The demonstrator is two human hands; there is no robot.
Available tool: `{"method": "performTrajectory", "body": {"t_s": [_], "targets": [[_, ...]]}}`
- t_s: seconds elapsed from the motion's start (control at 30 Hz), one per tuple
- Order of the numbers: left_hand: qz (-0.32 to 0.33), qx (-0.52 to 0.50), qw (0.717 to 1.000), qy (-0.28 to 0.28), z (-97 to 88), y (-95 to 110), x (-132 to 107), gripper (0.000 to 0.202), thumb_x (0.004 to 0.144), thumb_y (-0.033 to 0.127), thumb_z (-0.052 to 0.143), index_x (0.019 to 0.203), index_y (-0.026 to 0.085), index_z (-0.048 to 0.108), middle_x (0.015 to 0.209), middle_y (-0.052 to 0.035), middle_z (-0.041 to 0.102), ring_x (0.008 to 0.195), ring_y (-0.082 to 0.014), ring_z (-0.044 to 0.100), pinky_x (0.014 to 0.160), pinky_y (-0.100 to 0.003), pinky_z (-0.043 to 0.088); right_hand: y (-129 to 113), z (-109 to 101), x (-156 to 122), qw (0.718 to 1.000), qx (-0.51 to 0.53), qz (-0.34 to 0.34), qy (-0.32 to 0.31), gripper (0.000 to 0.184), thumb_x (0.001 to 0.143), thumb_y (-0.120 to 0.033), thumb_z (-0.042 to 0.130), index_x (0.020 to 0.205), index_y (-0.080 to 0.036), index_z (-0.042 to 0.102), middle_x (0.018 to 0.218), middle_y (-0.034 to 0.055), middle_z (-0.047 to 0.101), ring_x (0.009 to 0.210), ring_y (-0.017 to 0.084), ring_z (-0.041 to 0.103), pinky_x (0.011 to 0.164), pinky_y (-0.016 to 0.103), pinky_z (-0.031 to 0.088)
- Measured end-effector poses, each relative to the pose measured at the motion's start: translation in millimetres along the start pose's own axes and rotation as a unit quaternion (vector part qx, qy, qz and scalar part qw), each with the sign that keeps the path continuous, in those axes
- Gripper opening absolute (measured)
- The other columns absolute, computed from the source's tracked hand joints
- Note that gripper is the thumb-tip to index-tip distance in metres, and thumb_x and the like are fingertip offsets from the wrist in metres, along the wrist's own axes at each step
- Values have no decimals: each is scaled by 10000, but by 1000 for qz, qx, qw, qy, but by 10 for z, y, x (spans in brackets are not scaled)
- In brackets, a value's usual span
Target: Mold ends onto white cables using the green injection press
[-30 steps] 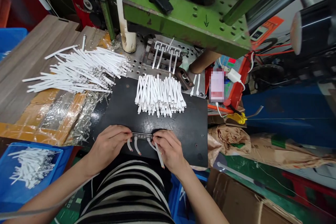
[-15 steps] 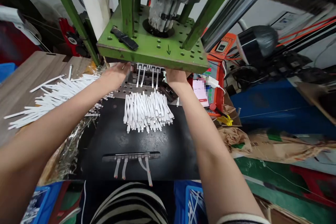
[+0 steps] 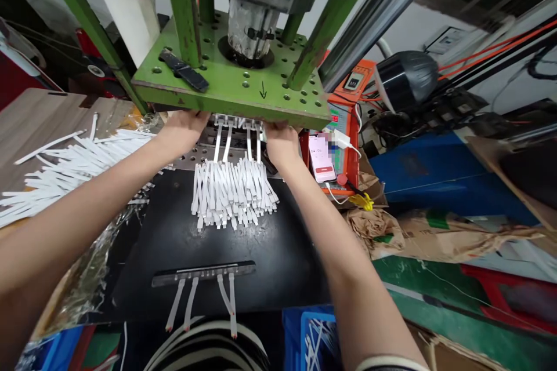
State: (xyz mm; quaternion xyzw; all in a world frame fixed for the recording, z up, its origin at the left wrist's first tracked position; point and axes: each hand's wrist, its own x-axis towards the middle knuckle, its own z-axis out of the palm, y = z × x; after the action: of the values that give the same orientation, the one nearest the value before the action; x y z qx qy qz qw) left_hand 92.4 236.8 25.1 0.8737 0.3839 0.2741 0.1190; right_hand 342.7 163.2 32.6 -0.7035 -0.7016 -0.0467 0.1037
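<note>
Under the front edge of a green press plate [image 3: 235, 105], my left hand [image 3: 185, 130] and my right hand [image 3: 282, 144] are closed at the two ends of a narrow bar holding white connectors [image 3: 238, 122]. Their fingertips are partly hidden by the plate. Several short white cables [image 3: 227, 142] hang from the bar towards me, reaching the far edge of a pile of white cables [image 3: 235, 194]. Closer to me, a second dark metal bar [image 3: 203, 272] lies on the black work surface [image 3: 287, 249], with several cables [image 3: 190, 304] sticking out of it.
Loose white cables [image 3: 87, 168] are heaped on the wooden table [image 3: 39, 122] at left. On the right, a phone [image 3: 322, 157] leans on an orange control box [image 3: 353, 122]. A blue bin [image 3: 304, 324] with cables stands below. A black strap-like piece [image 3: 184, 69] lies on the plate.
The view has shifted, so most things sit further left. Both hands and the bar have come slightly towards me, and its hanging cables now meet the pile.
</note>
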Motion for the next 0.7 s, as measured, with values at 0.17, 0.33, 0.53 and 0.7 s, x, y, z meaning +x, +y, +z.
{"method": "performTrajectory", "body": {"t_s": [0.17,0.33,0.53,0.7], "targets": [[18,-19,994,-108,-329,444,-1043,331,1011,230,389,1301,117,501,1046,-79,644,888,-188,653,698,-283,501,255,-280,-1266,985,153,-81,4,557,810,3,398,1269,-185,651,1229,88,705,1123,227,679,959,371,558],[49,-67,976,-202,-442,853,-2228,266,953,174,466,1188,216,584,1133,-89,608,963,-207,592,803,-314,509,667,-470,-2459,980,185,-46,-53,514,820,-53,466,1210,-283,708,1143,64,749,1067,262,717,878,405,622],[53,64,987,-137,-176,998,-2618,318,916,5,365,992,160,631,1061,-94,629,926,-231,552,814,-372,431,907,-401,-3159,990,96,-47,-90,437,866,-127,459,1208,-210,719,1112,96,758,1001,273,741,765,359,655],[50,31,994,-92,-559,485,-2719,303,1021,147,306,1117,166,593,1038,-66,651,1009,-194,573,916,-314,438,407,-213,-3187,980,141,-74,-120,698,809,13,375,1454,-213,516,1415,100,583,1324,254,536,1047,433,534]]}}
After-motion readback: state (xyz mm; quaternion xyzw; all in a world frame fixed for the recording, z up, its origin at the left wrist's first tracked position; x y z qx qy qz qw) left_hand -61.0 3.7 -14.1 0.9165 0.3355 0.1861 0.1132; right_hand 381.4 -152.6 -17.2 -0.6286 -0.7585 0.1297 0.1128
